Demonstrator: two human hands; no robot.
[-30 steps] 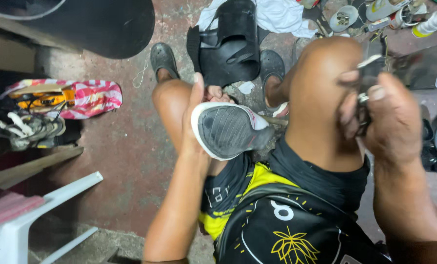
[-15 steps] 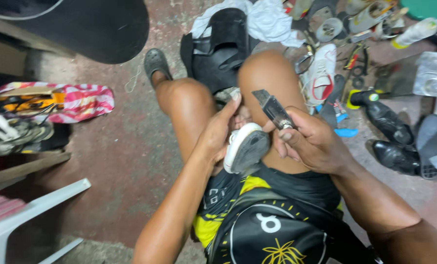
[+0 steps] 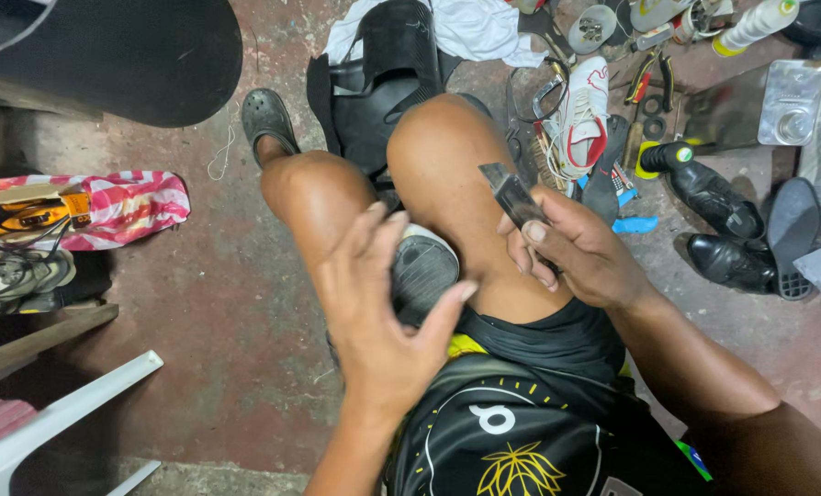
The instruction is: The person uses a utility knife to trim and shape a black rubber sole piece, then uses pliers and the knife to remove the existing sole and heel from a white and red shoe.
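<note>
Grey-soled shoe (image 3: 421,274); red-striped bag (image 3: 126,204)

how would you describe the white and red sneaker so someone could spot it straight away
Start at the person's raised right knee in the middle of the view and look just past it, toward the clutter of tools on the floor. The white sneaker lies there among pliers and cords. Its red trim sets it apart from the black dress shoes nearby.
</note>
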